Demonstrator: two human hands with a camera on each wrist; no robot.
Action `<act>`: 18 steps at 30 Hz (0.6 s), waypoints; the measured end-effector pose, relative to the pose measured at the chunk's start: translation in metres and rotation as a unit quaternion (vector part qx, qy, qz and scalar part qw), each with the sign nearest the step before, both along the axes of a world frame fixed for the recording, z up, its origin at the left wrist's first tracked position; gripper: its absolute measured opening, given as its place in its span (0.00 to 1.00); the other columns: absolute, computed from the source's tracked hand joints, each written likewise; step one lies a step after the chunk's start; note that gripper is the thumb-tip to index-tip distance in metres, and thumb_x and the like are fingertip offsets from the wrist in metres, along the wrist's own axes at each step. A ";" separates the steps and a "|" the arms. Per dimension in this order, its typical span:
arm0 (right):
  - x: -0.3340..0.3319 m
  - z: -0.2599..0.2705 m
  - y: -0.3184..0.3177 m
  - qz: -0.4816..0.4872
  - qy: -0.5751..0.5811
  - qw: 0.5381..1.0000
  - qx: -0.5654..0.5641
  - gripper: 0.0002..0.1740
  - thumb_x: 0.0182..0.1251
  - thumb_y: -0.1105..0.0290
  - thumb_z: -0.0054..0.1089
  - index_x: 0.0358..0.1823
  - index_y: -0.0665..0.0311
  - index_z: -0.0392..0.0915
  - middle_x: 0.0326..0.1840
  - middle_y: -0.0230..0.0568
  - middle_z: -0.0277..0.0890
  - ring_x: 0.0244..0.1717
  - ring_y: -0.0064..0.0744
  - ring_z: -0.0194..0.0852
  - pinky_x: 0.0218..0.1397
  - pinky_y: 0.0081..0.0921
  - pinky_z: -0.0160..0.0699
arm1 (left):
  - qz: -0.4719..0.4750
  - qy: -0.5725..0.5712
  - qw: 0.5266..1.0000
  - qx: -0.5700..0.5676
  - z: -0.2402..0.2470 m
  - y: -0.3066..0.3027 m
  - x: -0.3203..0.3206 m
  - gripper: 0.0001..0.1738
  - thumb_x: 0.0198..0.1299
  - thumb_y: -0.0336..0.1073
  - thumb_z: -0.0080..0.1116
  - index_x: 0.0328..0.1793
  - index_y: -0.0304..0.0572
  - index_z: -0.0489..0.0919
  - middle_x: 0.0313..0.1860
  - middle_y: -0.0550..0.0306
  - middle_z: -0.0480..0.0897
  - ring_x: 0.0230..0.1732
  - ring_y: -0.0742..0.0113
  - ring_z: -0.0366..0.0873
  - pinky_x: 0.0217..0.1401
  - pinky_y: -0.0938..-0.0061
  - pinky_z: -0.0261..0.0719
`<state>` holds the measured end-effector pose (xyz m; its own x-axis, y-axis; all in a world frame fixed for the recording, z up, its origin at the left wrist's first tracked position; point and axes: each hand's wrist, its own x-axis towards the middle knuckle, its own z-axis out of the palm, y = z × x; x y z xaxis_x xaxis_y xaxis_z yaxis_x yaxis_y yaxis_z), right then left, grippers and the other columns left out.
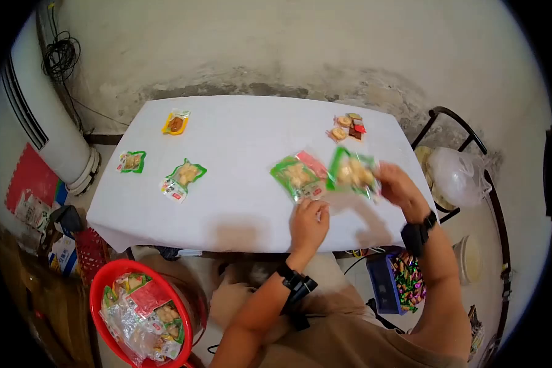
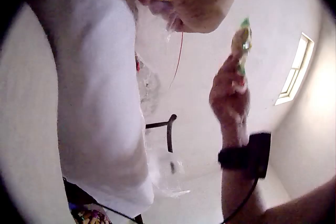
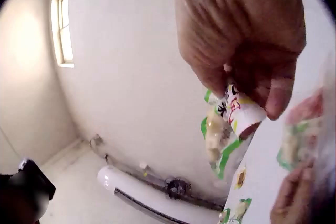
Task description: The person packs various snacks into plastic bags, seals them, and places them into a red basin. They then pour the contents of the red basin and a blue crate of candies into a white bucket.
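My right hand pinches one end of a clear, green-edged snack packet with pale pieces inside. In the right wrist view that packet hangs from the fingertips, its white printed end between thumb and fingers. My left hand, low over the table's front half, grips the lower edge of another green-edged packet. A pink-red packet shows from behind it, partly covered. Clear plastic shows at the left fingertips in the left wrist view.
The white-clothed table carries two green-edged packets and a yellow packet at left, small snacks at back right. A red bucket of packets stands front left, a blue crate of shiny wrapped pieces below right.
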<state>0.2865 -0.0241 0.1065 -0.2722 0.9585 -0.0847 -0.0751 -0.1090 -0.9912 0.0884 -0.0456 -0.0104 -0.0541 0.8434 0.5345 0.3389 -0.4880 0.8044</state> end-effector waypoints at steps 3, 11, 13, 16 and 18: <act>0.035 -0.036 -0.054 0.001 0.021 0.995 -0.092 0.17 0.61 0.66 0.53 0.46 0.71 0.72 0.39 0.41 0.77 0.36 0.27 0.77 0.39 0.23 0.76 | 0.003 -0.034 0.999 -0.013 -0.002 0.001 0.003 0.04 0.50 0.27 0.55 0.33 0.38 0.77 0.28 0.53 0.74 0.29 0.61 0.73 0.31 0.73 0.71; 0.017 -0.087 -0.046 -0.039 0.132 0.976 -0.167 0.17 0.63 0.69 0.50 0.49 0.74 0.68 0.40 0.43 0.76 0.36 0.28 0.77 0.37 0.20 0.78 | 0.005 0.003 0.994 0.113 0.008 -0.006 0.010 0.06 0.49 0.25 0.56 0.35 0.39 0.77 0.30 0.54 0.73 0.33 0.59 0.71 0.36 0.71 0.71; -0.006 -0.076 -0.040 -0.067 0.170 0.970 -0.163 0.17 0.64 0.68 0.49 0.49 0.73 0.68 0.39 0.44 0.76 0.32 0.28 0.77 0.31 0.21 0.78 | 0.005 0.022 0.991 0.136 0.008 -0.006 0.009 0.07 0.48 0.25 0.56 0.35 0.40 0.78 0.31 0.54 0.73 0.34 0.58 0.71 0.37 0.70 0.71; 0.001 -0.093 -0.038 -0.015 0.138 0.973 -0.185 0.15 0.65 0.67 0.48 0.46 0.73 0.70 0.36 0.44 0.76 0.29 0.28 0.77 0.25 0.23 0.78 | 0.039 -0.035 0.992 0.118 0.009 0.000 0.002 0.08 0.48 0.24 0.57 0.36 0.40 0.78 0.33 0.54 0.73 0.35 0.58 0.71 0.38 0.69 0.71; -0.003 -0.091 -0.045 -0.043 0.072 0.978 -0.189 0.14 0.65 0.66 0.47 0.43 0.71 0.72 0.32 0.41 0.76 0.24 0.27 0.74 0.20 0.22 0.74 | 0.063 -0.056 0.990 0.109 0.010 0.003 -0.003 0.07 0.48 0.24 0.57 0.35 0.40 0.78 0.32 0.54 0.73 0.35 0.58 0.71 0.38 0.70 0.71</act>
<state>0.2837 -0.0693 0.0151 -0.2281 0.8855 -0.4049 -0.2358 -0.4537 -0.8594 0.0856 -0.0429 0.0000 -0.2206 0.6913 0.6881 0.3236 -0.6136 0.7203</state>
